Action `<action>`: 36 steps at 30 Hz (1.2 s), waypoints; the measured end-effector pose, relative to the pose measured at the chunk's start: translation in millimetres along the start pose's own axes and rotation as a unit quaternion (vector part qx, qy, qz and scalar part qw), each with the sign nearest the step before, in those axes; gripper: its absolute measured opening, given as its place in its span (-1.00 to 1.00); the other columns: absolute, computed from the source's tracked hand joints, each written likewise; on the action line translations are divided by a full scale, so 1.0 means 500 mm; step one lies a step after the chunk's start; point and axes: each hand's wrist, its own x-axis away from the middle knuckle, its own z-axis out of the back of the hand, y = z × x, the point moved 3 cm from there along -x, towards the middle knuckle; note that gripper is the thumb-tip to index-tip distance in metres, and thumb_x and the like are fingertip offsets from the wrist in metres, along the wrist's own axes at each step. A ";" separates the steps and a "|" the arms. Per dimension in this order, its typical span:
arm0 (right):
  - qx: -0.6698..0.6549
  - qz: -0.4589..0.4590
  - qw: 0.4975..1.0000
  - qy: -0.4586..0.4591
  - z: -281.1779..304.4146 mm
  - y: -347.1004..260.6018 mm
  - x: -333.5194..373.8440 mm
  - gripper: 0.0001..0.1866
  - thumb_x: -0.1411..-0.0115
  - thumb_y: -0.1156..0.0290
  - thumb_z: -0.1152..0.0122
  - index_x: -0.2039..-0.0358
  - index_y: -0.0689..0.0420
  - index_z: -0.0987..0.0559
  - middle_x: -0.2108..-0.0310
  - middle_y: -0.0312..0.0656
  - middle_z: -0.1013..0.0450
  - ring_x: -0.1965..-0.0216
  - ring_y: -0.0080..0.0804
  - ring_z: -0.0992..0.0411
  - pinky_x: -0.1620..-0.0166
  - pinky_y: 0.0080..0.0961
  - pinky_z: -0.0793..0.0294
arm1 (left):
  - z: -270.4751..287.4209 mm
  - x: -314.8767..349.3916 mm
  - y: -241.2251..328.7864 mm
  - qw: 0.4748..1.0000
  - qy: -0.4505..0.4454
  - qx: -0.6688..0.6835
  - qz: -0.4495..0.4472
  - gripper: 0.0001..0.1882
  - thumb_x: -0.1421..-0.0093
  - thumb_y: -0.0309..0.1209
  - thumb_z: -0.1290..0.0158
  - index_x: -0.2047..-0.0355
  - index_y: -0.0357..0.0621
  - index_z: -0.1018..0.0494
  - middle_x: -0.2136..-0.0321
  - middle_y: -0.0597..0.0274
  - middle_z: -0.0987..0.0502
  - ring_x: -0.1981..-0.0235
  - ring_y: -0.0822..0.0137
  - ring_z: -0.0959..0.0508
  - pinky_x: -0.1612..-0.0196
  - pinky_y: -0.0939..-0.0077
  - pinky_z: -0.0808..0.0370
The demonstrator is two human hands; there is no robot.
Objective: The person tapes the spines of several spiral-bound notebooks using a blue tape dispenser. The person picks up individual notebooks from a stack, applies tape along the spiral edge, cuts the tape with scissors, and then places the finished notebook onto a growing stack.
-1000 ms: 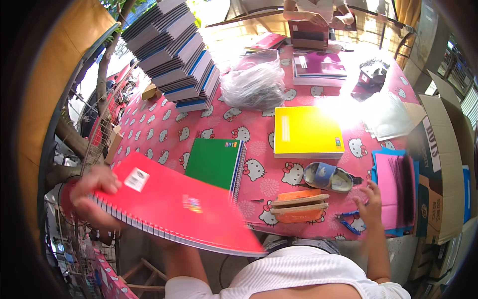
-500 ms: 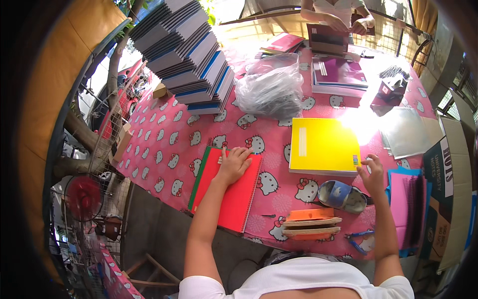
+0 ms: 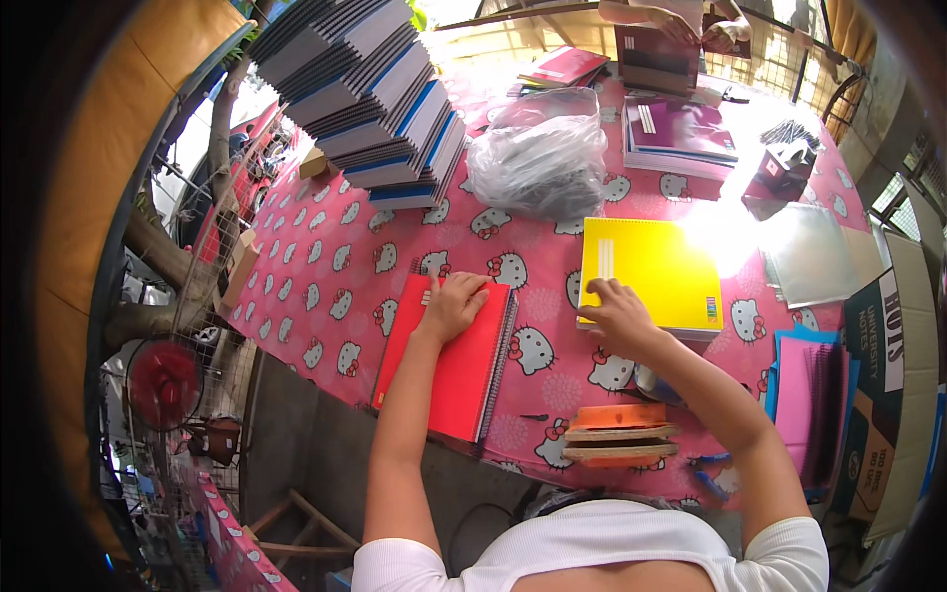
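Observation:
My left hand [image 3: 454, 307] lies on the upper part of a red spiral notebook [image 3: 441, 380], its fingers stretched out over the cover. Coil binding runs down the right side of this notebook, and more coils show beneath it. My right hand [image 3: 619, 308] reaches across to the lower left corner of a yellow spiral notebook [image 3: 656, 266], fingers apart and slightly bent. Whether its fingertips touch the cover I cannot tell. The yellow notebook tops a thin pile. Below my right forearm, a blue and grey roll-shaped thing [image 3: 651, 383] is mostly hidden.
Orange-edged wooden blocks [image 3: 619, 434] and blue-handled pliers [image 3: 712, 479] lie near the front edge. A tall notebook stack [image 3: 380, 118], a plastic bag [image 3: 541, 158] and purple notebooks [image 3: 681, 133] stand farther back. A carton [image 3: 888, 385] borders the right. Another person's hands [image 3: 700, 32] hold a dark notebook opposite.
My right hand has swung left, from beside the yellow notebook's right corner to its lower left corner. The green strip along the red notebook's left edge no longer shows. My left hand stays on the red cover.

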 end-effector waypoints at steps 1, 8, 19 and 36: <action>0.031 0.010 0.999 -0.016 -0.019 -0.004 -0.013 -0.83 0.00 0.37 -0.24 0.34 0.02 -0.61 0.08 -0.08 -0.33 -0.03 -0.08 -0.30 -0.03 -0.17 -0.36 | 0.002 0.000 0.003 1.000 0.001 -0.028 0.006 -0.68 -0.21 -0.19 -0.01 0.06 0.01 -0.47 0.01 0.26 -0.48 -0.12 0.18 -0.37 -0.22 -0.42 0.20; 0.032 0.027 0.990 -0.134 -0.048 0.040 -0.062 -0.77 0.07 0.47 -0.24 0.31 0.07 -0.63 0.29 -0.08 -0.47 0.24 -0.10 -0.47 0.19 -0.22 -0.46 | 0.059 0.014 0.233 0.983 -0.060 0.140 -0.101 -0.53 -0.11 -0.13 -0.15 -0.01 0.02 -0.44 -0.09 0.22 -0.41 -0.22 0.11 -0.26 -0.27 -0.21 0.19; -0.020 0.077 0.989 -0.126 -0.043 0.050 -0.083 -0.79 0.08 0.53 -0.12 0.38 0.09 -0.64 0.39 -0.03 -0.52 0.26 -0.03 -0.51 0.18 -0.20 -0.48 | -0.048 0.181 0.513 0.971 -0.164 0.036 -0.169 -0.30 0.06 -0.39 -0.21 -0.14 0.06 -0.26 0.12 0.21 -0.47 0.04 0.16 -0.46 -0.03 0.23 -0.31; 0.037 0.145 0.977 -0.152 -0.059 0.051 -0.097 -0.70 0.18 0.48 -0.23 0.33 0.04 -0.65 0.39 -0.08 -0.55 0.30 -0.07 -0.51 0.20 -0.23 -0.48 | -0.069 0.204 0.514 0.989 -0.070 0.054 -0.117 -0.33 0.12 -0.51 -0.14 -0.09 0.11 -0.37 0.10 0.28 -0.50 0.04 0.22 -0.44 -0.18 0.01 -0.12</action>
